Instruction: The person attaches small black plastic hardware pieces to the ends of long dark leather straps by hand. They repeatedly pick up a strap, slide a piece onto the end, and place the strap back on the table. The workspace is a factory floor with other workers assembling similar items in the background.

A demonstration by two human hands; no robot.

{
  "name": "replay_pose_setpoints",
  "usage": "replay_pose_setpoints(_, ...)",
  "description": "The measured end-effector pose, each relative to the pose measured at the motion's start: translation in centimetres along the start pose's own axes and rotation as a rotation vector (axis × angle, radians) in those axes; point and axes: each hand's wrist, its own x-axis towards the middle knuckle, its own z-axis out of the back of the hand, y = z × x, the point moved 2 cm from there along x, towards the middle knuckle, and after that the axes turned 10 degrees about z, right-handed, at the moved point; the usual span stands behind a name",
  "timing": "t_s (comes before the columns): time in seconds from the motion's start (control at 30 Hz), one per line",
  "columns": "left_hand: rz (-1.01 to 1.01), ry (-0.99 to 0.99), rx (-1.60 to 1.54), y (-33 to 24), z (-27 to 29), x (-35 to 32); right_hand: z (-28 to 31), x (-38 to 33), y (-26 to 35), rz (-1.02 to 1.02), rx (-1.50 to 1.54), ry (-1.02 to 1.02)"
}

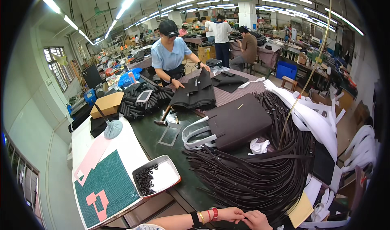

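At the bottom edge, my left hand (231, 215) and my right hand (257, 220) meet with their fingertips pinched together. Whatever is between the fingers is too small or hidden to make out. Just beyond them spreads a big heap of dark brown straps (252, 175), curving up the right side of the table. A dark brown handbag (241, 122) lies past the straps, its handles (195, 134) wrapped in pale covering. To the left of the heap, a white tray (167, 173) holds many small black ring-like parts (144, 180).
A co-worker (170, 55) across the table handles black panels (195, 94). A hammer (163, 115) and grey frame (170, 134) lie mid-table. Left are a green cutting mat (115, 181), pink templates (97, 203) and a cardboard box (107, 104); right, white sheeting (304, 112).
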Motion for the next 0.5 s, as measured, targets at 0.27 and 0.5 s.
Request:
replay_pose_setpoints(0.27,-0.207,0.15,-0.465,0.1,-1.5,1.0,-2.1,-2.2,-1.5,-0.207,0.049,-0.167)
replay_pose_setpoints(0.5,-0.089,-0.177,0.006,2.5,0.2,1.8,-0.7,-1.3,-0.9,-0.033,0.029,-0.07)
